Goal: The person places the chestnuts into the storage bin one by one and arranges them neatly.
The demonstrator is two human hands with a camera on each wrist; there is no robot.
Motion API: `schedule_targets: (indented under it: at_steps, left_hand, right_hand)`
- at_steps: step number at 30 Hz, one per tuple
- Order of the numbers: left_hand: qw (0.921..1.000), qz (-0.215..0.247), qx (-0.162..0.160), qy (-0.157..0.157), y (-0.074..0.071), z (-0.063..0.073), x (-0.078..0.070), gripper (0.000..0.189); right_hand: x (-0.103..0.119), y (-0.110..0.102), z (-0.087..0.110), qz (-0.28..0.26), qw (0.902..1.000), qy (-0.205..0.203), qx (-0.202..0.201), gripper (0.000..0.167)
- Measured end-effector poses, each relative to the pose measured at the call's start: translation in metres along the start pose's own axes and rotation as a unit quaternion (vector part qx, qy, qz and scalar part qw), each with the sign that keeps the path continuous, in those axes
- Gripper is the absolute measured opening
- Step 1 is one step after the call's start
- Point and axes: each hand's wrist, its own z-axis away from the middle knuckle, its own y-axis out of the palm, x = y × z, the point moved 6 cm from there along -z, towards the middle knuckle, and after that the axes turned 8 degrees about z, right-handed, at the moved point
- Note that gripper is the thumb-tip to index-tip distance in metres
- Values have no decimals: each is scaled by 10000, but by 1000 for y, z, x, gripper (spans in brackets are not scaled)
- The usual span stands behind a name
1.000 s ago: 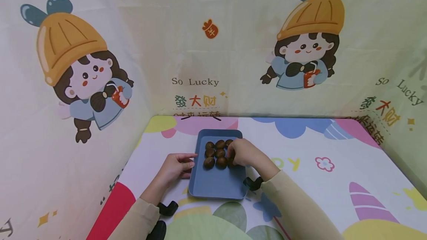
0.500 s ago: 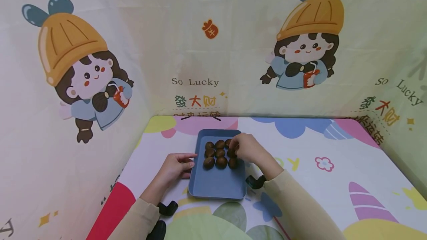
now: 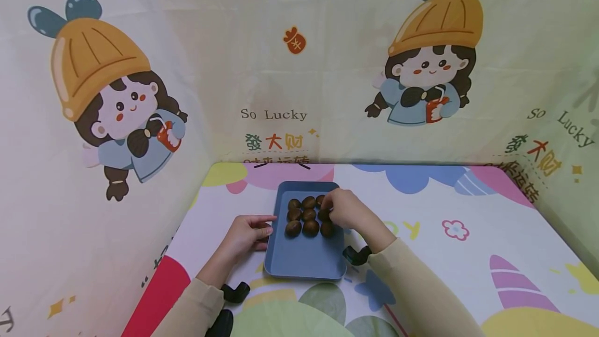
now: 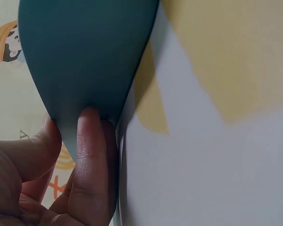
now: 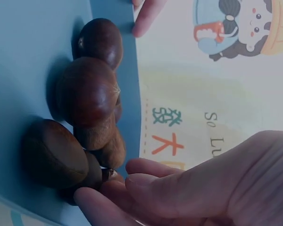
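Several glossy brown chestnuts [image 3: 310,228] sit in rows of three in a shallow blue tray [image 3: 304,260]. My left hand [image 3: 243,233] rests at the tray's left side. In the left wrist view, its fairly straight fingers [image 4: 91,160] lie against the tray's outer wall, with the thumb at the edge. From the right, my right hand [image 3: 350,210] reaches over the rim to the right-hand column. Its bent fingers touch the chestnuts there and partly cover them. Whether they pinch one is hidden. A larger chestnut [image 5: 88,92] stands out in the right wrist view.
The table carries a cover with colourful cartoon prints [image 3: 456,230]. A printed cloth backdrop [image 3: 346,92] hangs behind it and at the sides. A black device [image 3: 357,256] is strapped at the right wrist; another black device [image 3: 235,292] is at the left wrist.
My right hand has moved from the front right chestnut to those farther back in that column, uncovering the front one. The left hand and the tray have not visibly moved.
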Motion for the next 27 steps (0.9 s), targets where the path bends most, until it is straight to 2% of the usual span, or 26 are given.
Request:
schedule_targets:
  at_steps: [12, 23, 27]
  left_hand:
    - [10000, 0, 20, -20, -1, -1, 2, 33]
    - [10000, 4, 16, -28, -1, -3, 1, 33]
    - [9998, -184, 45, -13, -1, 0, -4, 33]
  right_hand:
    - [-4, 2, 2, -369, 9993, -116, 14, 33]
    - [-7, 6, 4, -1105, 9938, -38, 73, 32]
    - [-10, 6, 6, -1521, 9881, -55, 234, 31]
